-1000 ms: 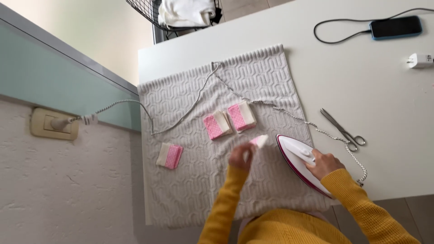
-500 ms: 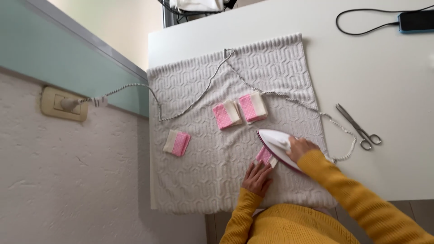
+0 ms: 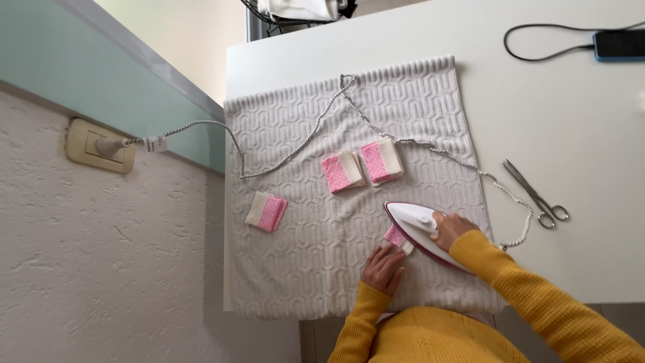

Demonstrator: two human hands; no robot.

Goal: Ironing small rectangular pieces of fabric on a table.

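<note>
My right hand grips the handle of a white and dark red iron that rests on a small pink fabric piece. Just below and to the left, my left hand lies flat on the grey textured towel, its fingertips at that piece's edge. Two folded pink and cream fabric pieces lie side by side in the middle of the towel. A third folded piece sits near the towel's left side.
The iron's braided cord runs over the towel to a wall socket on the left. Scissors lie on the white table at the right. A phone with a black cable lies at the top right. A wire basket stands behind the table.
The iron has come down onto the small pink piece, which my left hand earlier held up beside it. My left hand now presses flat on the towel.
</note>
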